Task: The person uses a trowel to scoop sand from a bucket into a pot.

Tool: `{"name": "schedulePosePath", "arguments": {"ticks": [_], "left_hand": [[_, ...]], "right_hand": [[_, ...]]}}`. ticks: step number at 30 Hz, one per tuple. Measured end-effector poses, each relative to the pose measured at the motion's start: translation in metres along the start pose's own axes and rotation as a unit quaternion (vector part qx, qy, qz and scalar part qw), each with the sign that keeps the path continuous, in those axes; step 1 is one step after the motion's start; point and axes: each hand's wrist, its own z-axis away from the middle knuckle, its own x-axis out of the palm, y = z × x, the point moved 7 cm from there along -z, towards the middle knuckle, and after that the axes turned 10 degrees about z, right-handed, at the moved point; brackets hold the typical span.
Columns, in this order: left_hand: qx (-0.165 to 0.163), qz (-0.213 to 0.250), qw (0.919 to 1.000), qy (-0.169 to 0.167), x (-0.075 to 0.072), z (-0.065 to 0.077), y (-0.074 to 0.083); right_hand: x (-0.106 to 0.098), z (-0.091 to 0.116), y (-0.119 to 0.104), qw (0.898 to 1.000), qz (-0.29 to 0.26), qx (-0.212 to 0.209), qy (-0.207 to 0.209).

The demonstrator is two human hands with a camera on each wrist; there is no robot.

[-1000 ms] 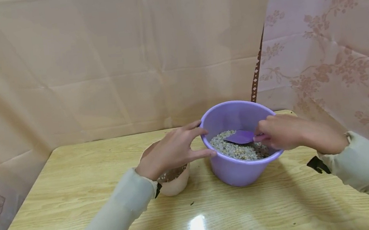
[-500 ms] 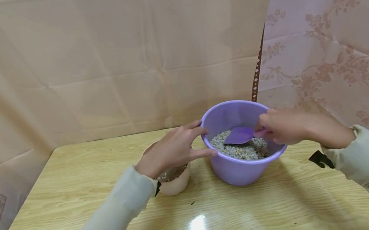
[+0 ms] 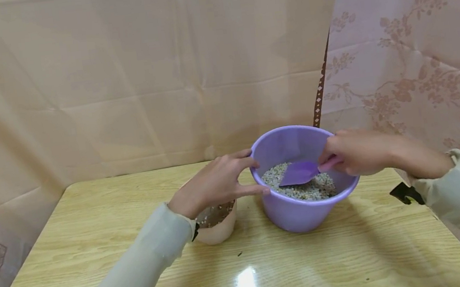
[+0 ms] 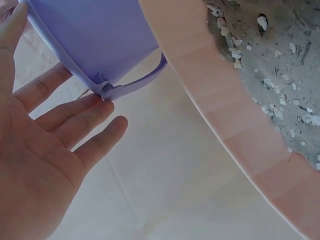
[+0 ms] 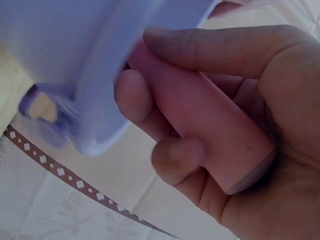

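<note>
A purple bucket (image 3: 292, 215) holds pale, gritty granules (image 3: 276, 176). My left hand (image 3: 213, 184) touches its left rim with spread, mostly straight fingers; one fingertip reaches over the edge, the thumb lies against the front. My right hand (image 3: 362, 151) grips a trowel by its pink handle (image 5: 205, 120), at the bucket's right rim. The trowel's purple blade (image 3: 299, 173) lies tilted over the granules inside. Partly hidden under my left wrist is a peach-coloured pot (image 3: 217, 233), with dark soil (image 4: 280, 65) dotted with white bits.
Both containers stand on a light wood-grain table (image 3: 107, 235). A beige cloth (image 3: 127, 79) hangs behind it, and a floral cloth (image 3: 420, 43) hangs on the right. The bucket's side handle (image 4: 135, 85) sticks out towards the pot. A small dark scrap (image 3: 240, 254) lies near the pot.
My right hand has moved right and slightly up with the trowel, and the blade has tilted in the granules. The bucket's right rim shows further out. My left hand stays at the rim.
</note>
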Motion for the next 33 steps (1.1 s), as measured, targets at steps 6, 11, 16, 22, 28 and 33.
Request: {"name": "schedulePosePath", "arguments": {"ticks": [6,11,16,22,28,33], "left_hand": [[0.007,0.007,1.0,0.001,-0.002,-0.001,0.0],[0.007,0.01,0.9999,0.005,-0.002,-0.002,0.0],[0.013,0.01,0.9998,0.01,-0.001,-0.002,0.0],[0.024,0.009,0.9995,0.017,-0.002,-0.002,0.0],[0.03,0.013,0.9992,0.022,-0.002,-0.002,0.0],[0.032,0.023,0.9989,0.026,-0.002,-0.002,0.0]], "right_hand": [[-0.008,0.004,0.003,0.999,-0.027,-0.011,-0.037],[-0.014,0.007,0.004,0.997,-0.035,-0.015,-0.064],[-0.018,0.01,0.006,0.997,-0.019,-0.009,-0.074],[-0.018,0.013,0.01,0.997,-0.014,0.003,-0.07],[-0.015,0.013,0.012,0.996,-0.042,0.002,-0.078],[-0.013,0.013,0.013,0.993,-0.079,-0.004,-0.088]]}}
